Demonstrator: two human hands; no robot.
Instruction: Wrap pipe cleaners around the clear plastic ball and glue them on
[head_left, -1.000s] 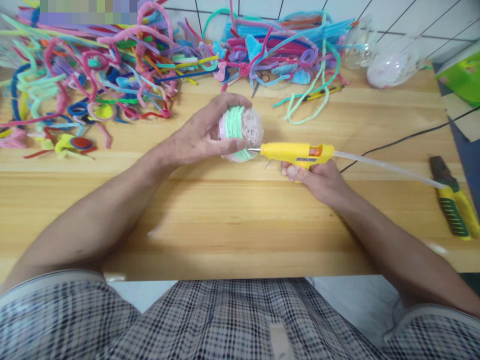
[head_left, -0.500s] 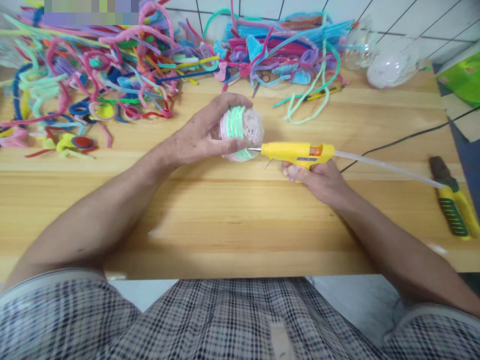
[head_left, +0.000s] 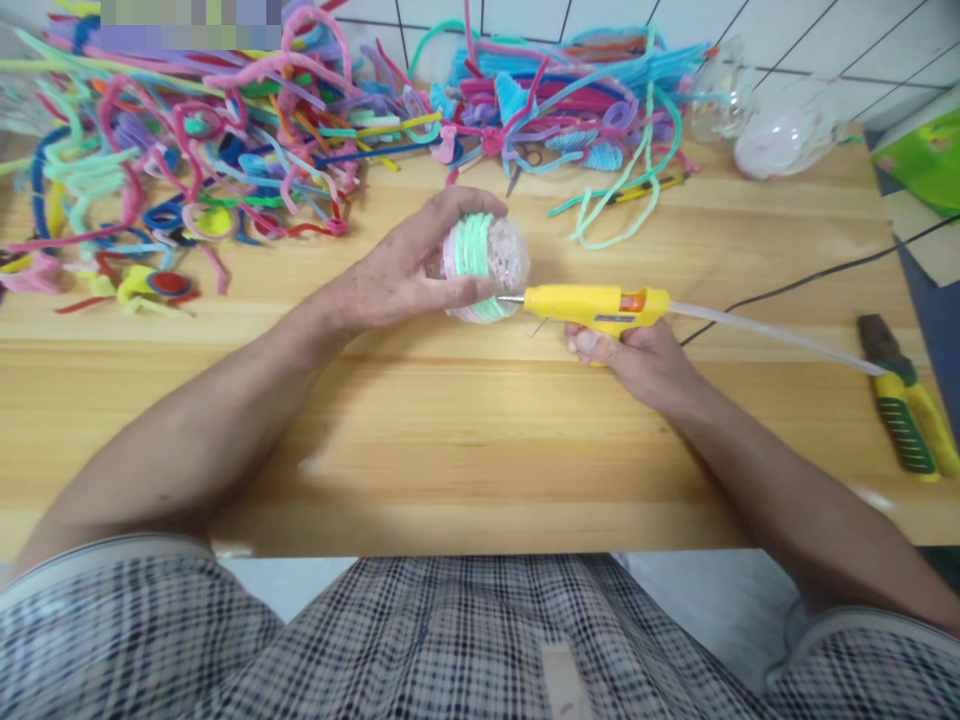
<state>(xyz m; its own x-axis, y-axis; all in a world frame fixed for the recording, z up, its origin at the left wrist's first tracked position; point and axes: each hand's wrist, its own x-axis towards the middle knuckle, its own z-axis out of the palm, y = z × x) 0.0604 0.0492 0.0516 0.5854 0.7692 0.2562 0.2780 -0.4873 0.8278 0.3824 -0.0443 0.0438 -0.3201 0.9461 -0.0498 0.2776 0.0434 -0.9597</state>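
A clear plastic ball (head_left: pixel 507 252), wrapped on its left part with mint green and pale pink fuzzy strands, is gripped by my left hand (head_left: pixel 412 262), thumb below and fingers over the top. The fingers behind the ball are partly hidden. My right hand (head_left: pixel 637 355) is closed round the handle of a yellow glue gun (head_left: pixel 570 300), which points left. Its metal nozzle is at the lower right side of the ball, by the mint strands. A long translucent glue stick (head_left: pixel 772 335) sticks out of the gun's rear.
Tangled colourful pipe cleaners (head_left: pixel 247 150) cover the back left and centre. Clear balls (head_left: pixel 780 140) stand at the back right. Yellow-green pliers (head_left: pixel 907 425) lie at the right edge, a black cable (head_left: pixel 825 270) behind the gun, and a yellow cutter (head_left: pixel 645 188) behind the ball.
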